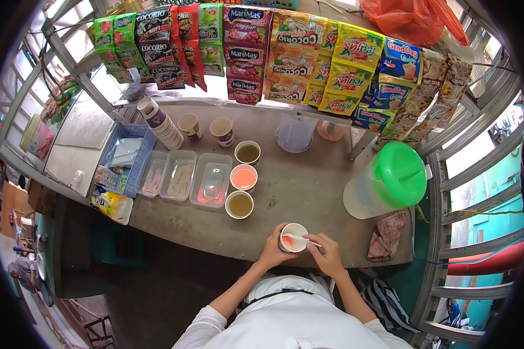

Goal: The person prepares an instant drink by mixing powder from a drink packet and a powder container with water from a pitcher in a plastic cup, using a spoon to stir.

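Note:
My left hand (272,251) grips a white paper cup (293,237) near the front edge of the grey counter (308,192); the cup has a little red powder or liquid at its bottom. My right hand (327,251) holds a thin white spoon (301,237) whose end rests inside that cup. Just beyond stand three filled cups in a row: a yellowish one (239,205), an orange-pink one (244,177) and a greenish-brown one (248,153).
A large jug with a green lid (390,180) stands at the right, a checked cloth (387,235) beside it. Clear lidded tubs (211,180), a blue basket (125,160), a stack of cups (160,123) and an empty pitcher (295,134) line the counter. Drink sachets (285,52) hang above.

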